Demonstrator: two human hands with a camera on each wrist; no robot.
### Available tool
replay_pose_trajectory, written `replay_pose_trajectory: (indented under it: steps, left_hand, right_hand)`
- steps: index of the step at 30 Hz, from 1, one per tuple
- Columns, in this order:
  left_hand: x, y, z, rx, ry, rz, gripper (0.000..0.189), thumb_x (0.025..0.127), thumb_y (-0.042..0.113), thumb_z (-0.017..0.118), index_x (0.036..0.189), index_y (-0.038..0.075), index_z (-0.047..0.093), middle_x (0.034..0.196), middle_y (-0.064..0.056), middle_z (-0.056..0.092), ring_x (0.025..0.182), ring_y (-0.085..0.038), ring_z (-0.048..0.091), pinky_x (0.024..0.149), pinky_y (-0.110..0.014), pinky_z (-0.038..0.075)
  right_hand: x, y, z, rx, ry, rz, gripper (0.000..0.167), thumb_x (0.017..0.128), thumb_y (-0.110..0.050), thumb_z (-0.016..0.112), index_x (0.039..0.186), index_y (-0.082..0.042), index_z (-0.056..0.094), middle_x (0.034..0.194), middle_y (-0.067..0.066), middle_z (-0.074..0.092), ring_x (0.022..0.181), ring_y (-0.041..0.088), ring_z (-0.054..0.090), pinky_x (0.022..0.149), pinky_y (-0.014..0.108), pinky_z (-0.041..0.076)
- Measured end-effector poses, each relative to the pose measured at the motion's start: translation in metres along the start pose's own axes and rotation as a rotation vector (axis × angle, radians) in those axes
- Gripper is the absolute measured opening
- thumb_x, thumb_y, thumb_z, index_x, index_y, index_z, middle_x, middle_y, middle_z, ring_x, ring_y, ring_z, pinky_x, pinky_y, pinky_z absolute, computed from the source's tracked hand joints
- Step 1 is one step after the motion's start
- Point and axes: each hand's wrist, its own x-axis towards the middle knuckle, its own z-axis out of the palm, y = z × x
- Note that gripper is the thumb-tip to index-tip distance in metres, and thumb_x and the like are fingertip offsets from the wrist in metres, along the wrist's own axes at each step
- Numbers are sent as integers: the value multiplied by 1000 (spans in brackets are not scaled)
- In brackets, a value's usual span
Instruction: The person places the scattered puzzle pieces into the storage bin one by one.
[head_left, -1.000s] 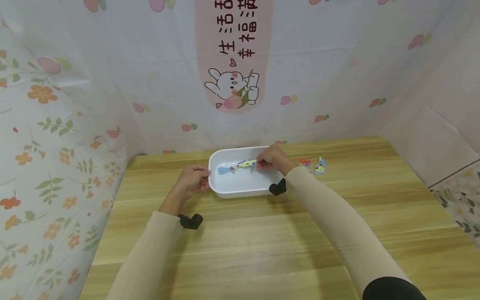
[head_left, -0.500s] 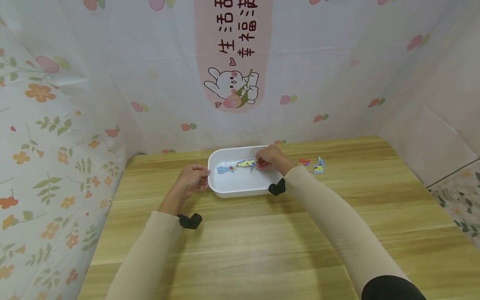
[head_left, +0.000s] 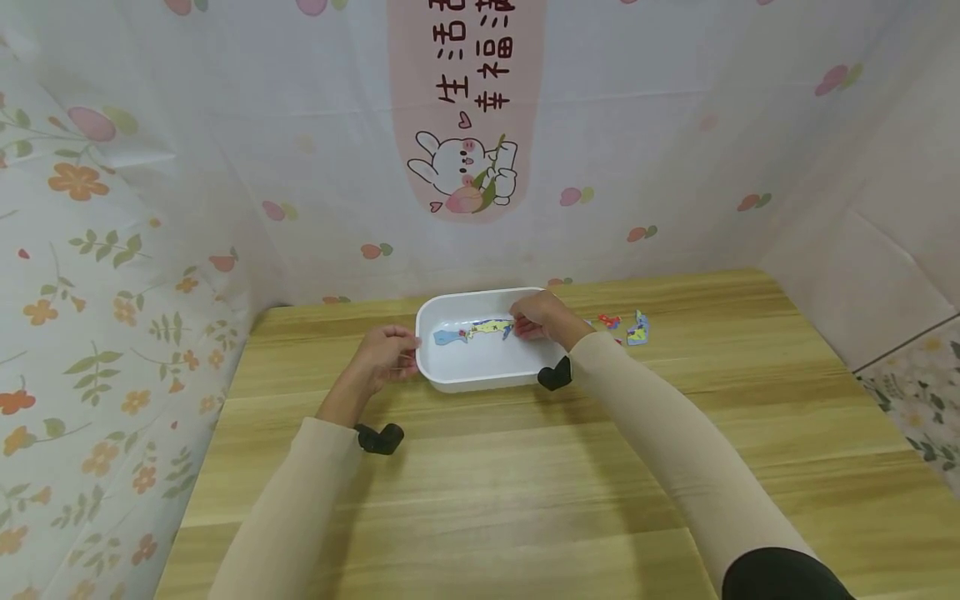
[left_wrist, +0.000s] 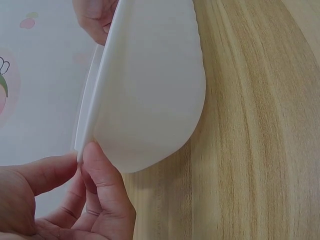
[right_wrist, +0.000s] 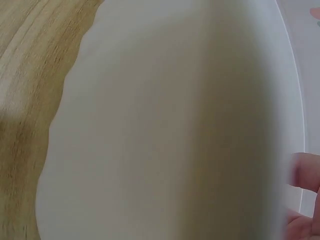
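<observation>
My left hand point(head_left: 386, 358) pinches the left rim of a white plastic tub point(head_left: 495, 379) between thumb and fingers; the left wrist view shows the rim point(left_wrist: 97, 100) held there. On the tub's floor lies a row of flat puzzle pieces, a light blue one point(head_left: 447, 337) at the left and a yellow and blue one point(head_left: 489, 327) to its right. My right hand point(head_left: 542, 315) reaches over the tub's right end, fingers curled and fingertips at the right end of the row. Those fingers hide the end of the piece. In the right wrist view the tub wall point(right_wrist: 125, 125) blocks most of the work.
To the right of the tub, a red piece point(head_left: 609, 321) and a blue and yellow piece point(head_left: 638, 329) lie on the wooden table point(head_left: 480, 500). A printed curtain point(head_left: 300, 150) hangs close behind the tub.
The small blue bit by my right fingertips shifts slightly, and the right hand otherwise barely moves. The left hand stays on the rim.
</observation>
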Motion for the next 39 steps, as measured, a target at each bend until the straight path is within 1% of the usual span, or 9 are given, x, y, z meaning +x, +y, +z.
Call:
replay_pose_trajectory:
  steps: [5, 10, 15, 17, 18, 22, 25, 34, 39]
  left_hand:
    - [2, 1, 0, -5, -2, 1, 22, 95, 10, 61, 115, 2, 56, 81, -6, 58, 68, -17, 60, 64, -25, 57]
    - [2, 1, 0, -13, 3, -4, 18, 95, 9, 62, 111, 3, 57, 78, -6, 58, 63, -15, 59, 59, -23, 56]
    - [1, 2, 0, 2, 11, -3, 20, 95, 10, 61, 113, 2, 56, 80, -7, 58, 63, -15, 59, 59, -23, 57]
    - [0, 2, -1, 10, 13, -4, 22, 95, 10, 61, 115, 2, 56, 81, -7, 58, 64, -15, 59, 60, -24, 57]
    - [0, 2, -1, 12, 15, -5, 22, 96, 11, 61, 115, 1, 56, 82, -8, 58, 64, -15, 59, 61, -24, 57]
    - [-1, 1, -1, 16, 18, -5, 22, 96, 10, 61, 115, 1, 56, 83, -8, 59, 65, -15, 59, 62, -24, 58]
    - [-1, 0, -1, 16, 16, -3, 21, 95, 10, 61, 114, 1, 56, 83, -8, 59, 65, -15, 59, 63, -25, 58]
    - [-3, 1, 2, 15, 7, 11, 19, 96, 10, 61, 112, 1, 56, 83, -7, 57, 64, -15, 59, 63, -24, 58]
    - [-3, 2, 3, 14, 10, 10, 19, 96, 9, 61, 112, 1, 56, 82, -7, 58, 63, -14, 58, 62, -24, 58]
  right_hand:
    - [-3, -2, -2, 11, -12, 0, 30, 95, -13, 57, 118, 6, 56, 102, 14, 59, 86, 23, 62, 89, 34, 56]
    - [-10, -4, -5, 3, -27, -15, 35, 96, -14, 58, 124, 7, 54, 108, 16, 59, 90, 23, 62, 89, 34, 56]
    - [-19, -7, -14, 11, -32, -77, 55, 95, -14, 59, 138, 2, 29, 120, 23, 59, 87, 24, 64, 90, 37, 56]
    - [-20, -8, -19, 19, -43, -91, 56, 95, -14, 58, 139, 1, 26, 123, 25, 57, 87, 25, 65, 92, 38, 55]
    - [-22, -9, -22, 26, -56, -90, 55, 96, -14, 57, 139, 3, 27, 125, 25, 56, 88, 25, 64, 94, 39, 54]
    - [-28, -11, -32, 42, -85, -78, 41, 98, -14, 54, 131, 9, 45, 126, 25, 54, 95, 27, 64, 98, 39, 52]
    - [-31, -11, -40, 44, -96, -81, 41, 98, -15, 53, 129, 10, 47, 124, 24, 55, 95, 27, 66, 96, 37, 53]
    - [-32, -6, -70, 17, -86, -119, 47, 99, -24, 55, 129, 12, 49, 112, 20, 60, 78, 18, 69, 81, 30, 59]
    - [-33, -2, -85, 34, -91, -138, 42, 98, -22, 57, 121, 12, 52, 95, 13, 64, 73, 17, 69, 80, 31, 59]
